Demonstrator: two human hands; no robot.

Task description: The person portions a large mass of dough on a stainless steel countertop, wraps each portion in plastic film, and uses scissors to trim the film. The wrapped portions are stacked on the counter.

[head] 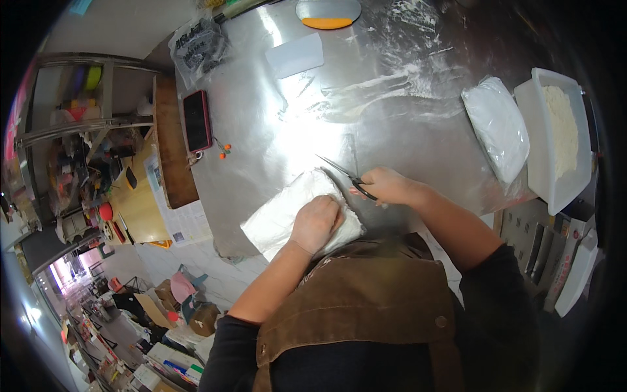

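A white, soft-looking package (281, 220) lies on the steel table at the edge nearest me, against my brown apron. On its right part my left hand (318, 223) rests with curled fingers, gripping the package's surface. My right hand (382, 186) holds a pair of scissors (356, 182) with dark handles. Their narrow blades point away and to the left, just beyond the package's far right edge. Whether the blades touch the package is hard to tell.
The steel table (235, 181) bears smeared flour. At right stand a clear bag of white powder (497, 127) and a white plastic tub (529, 105) of flour. Beyond lie a white scraper (296, 55), an orange-edged metal scraper (327, 22), a plastic bag (198, 49) and a phone (196, 121).
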